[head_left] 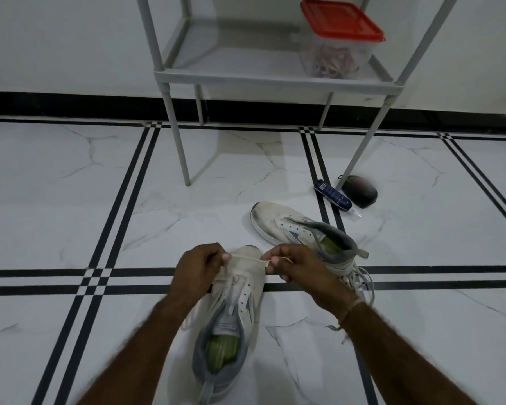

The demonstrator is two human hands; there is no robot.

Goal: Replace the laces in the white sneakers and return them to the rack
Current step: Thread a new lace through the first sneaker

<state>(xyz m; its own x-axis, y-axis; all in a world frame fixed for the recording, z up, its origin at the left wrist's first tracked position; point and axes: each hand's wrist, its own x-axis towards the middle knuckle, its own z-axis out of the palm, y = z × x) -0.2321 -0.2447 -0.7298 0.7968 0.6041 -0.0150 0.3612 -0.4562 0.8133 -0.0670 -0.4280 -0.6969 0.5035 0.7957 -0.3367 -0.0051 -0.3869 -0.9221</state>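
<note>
A: Start at the left. What is the left hand (200, 266) doing?

B: Its fingers are curled in a pinch on one end of a white lace (247, 257), just over the toe of the near sneaker (240, 290).

A: Where does that shoe lie?

B: On the tiled floor (70, 200), with the toe pointing away from the person and the heel toward the camera. It lies across the black double stripe. Its grey collar and green insole show, and a strand crosses the eyelets nearest the toe.

A: The right hand (295, 266)?

B: It pinches the same lace further along, between thumb and fingertips, so the strand stretches almost taut between the two hands. A thin thread band (351, 308) circles that wrist.

A: The second shoe?

B: The far sneaker (284, 225) rests on the floor just behind the right hand, with its toe angled away and to the left. A loose bundle of laces (360, 283) lies by its heel.

A: And the rack?

B: The grey rack (246, 76) stands against the wall, beyond both shoes. On the right of its lowest shelf sits a clear container (333, 57) with a red lid. Its contents look like coiled bands but are too blurred to name. On the floor by the rack's front right leg lie a dark blue tube (332, 195) and a dark rounded object (361, 190), close together.
</note>
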